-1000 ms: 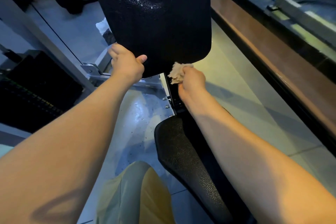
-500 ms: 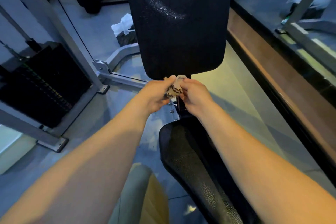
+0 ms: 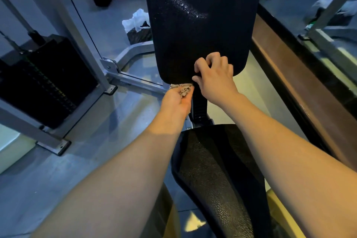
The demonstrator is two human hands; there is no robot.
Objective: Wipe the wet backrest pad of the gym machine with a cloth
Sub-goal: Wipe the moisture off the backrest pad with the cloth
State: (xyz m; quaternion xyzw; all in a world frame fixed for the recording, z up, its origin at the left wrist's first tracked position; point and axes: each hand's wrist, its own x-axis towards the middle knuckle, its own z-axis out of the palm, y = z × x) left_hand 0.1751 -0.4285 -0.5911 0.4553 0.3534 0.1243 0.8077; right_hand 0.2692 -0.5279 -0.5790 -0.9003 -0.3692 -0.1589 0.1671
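Note:
The black backrest pad (image 3: 201,31) stands upright ahead of me, with a curved streak of water droplets across its upper part. Just under the pad's bottom edge, my left hand (image 3: 176,100) holds a crumpled beige cloth (image 3: 183,89). My right hand (image 3: 214,75) rests against the lower edge of the pad, fingers bent and apart, with nothing in it. The black seat pad (image 3: 218,176) lies below between my forearms.
A weight stack (image 3: 38,81) in a grey steel frame (image 3: 92,44) stands on the left. A small bin with a white bag (image 3: 137,25) sits on the floor behind the pad. A brown ledge (image 3: 301,75) runs along the right.
The cloth passed from my right hand to my left hand. My right hand then rose onto the pad's lower edge. The view shifted so the pad sits more centred.

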